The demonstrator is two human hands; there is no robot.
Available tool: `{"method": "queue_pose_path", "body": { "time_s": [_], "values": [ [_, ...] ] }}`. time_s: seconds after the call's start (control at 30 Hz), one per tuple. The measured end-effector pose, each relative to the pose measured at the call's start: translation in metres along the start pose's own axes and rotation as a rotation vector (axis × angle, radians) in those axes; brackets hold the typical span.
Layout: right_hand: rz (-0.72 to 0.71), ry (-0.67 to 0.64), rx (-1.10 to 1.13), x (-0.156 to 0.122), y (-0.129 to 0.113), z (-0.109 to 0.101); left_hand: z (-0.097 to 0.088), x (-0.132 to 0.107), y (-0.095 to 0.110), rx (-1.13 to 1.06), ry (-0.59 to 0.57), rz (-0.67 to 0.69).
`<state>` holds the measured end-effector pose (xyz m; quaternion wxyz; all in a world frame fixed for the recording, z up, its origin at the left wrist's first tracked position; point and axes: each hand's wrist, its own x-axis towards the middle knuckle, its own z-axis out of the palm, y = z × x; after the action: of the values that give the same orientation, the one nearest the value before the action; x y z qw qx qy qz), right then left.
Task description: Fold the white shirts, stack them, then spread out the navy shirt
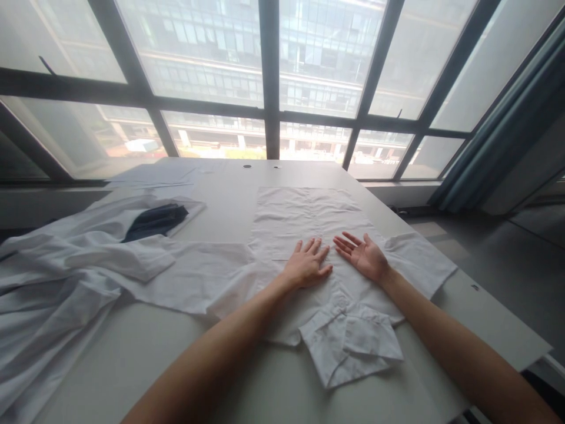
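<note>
Smoothing step in hand, by the look of it: white shirt (318,235) spread flat on the table (220,365), collar (351,344) toward the near edge, hem toward the window (269,76). Left hand (306,265) pressed palm down on the shirt just above the collar, fingers extended and close together, gripping nothing. Right hand (364,256) just beside it on the shirt, tilted with palm turned partly up, fingers open and spread, also gripping nothing. Short sleeve (419,262) lying out to the right of the shirt body; the other sleeve to the left, running toward a heap of white cloth (66,277) with a dark piece (154,221) on top, well left of the shirt. Likely next: flattening the wrinkled body outward from the middle, both palms down, before any fold; calls for the right palm turned over and even pressure so the fabric does not bunch.
</note>
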<state>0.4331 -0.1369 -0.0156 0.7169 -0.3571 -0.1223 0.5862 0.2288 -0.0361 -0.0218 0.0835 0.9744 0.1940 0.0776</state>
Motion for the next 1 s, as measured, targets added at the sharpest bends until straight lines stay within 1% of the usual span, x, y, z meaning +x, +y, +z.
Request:
{"method": "queue_pose_path", "body": {
  "time_s": [0.13,0.23,0.3,0.37,0.4,0.47,0.53,0.6,0.67,0.7,0.73,0.77,0.93,1.0],
  "values": [
    [-0.094,0.066,-0.029,-0.012,-0.022,-0.03,0.0,0.0,0.0,0.017,-0.02,-0.008],
    [-0.25,0.167,-0.059,-0.02,-0.04,-0.051,0.001,0.001,-0.001,0.015,-0.028,-0.007],
    [-0.372,0.262,-0.071,-0.024,-0.049,-0.059,0.001,0.001,-0.001,0.012,-0.032,-0.011],
    [-0.417,0.302,-0.068,-0.029,-0.051,-0.056,0.0,0.001,-0.001,0.012,-0.036,-0.017],
    [-0.396,0.278,-0.064,-0.032,-0.048,-0.051,0.0,0.001,0.0,0.012,-0.036,-0.019],
    [-0.273,0.143,-0.064,-0.041,-0.035,-0.035,-0.001,0.001,0.0,0.015,-0.037,-0.019],
    [-0.082,-0.043,-0.081,-0.051,-0.017,-0.016,-0.002,0.001,0.001,0.015,-0.036,-0.015],
    [0.129,-0.186,-0.114,-0.058,-0.001,-0.002,-0.002,0.001,0.0,0.016,-0.034,-0.014],
    [0.274,-0.25,-0.138,-0.061,0.008,0.003,-0.002,0.002,0.0,0.017,-0.032,-0.018],
    [0.299,-0.249,-0.141,-0.06,0.008,0.003,-0.002,0.002,0.0,0.017,-0.032,-0.02],
    [0.288,-0.223,-0.136,-0.058,0.006,0.0,-0.002,0.002,0.0,0.017,-0.033,-0.02],
    [0.245,-0.176,-0.124,-0.055,0.002,-0.005,-0.002,0.002,0.0,0.017,-0.034,-0.019],
    [-0.087,0.203,-0.049,-0.038,-0.032,-0.037,-0.004,0.002,0.001,0.018,-0.048,-0.019],
    [-0.189,0.315,-0.039,-0.036,-0.04,-0.044,-0.005,0.001,0.001,0.02,-0.053,-0.023]
  ]
}}
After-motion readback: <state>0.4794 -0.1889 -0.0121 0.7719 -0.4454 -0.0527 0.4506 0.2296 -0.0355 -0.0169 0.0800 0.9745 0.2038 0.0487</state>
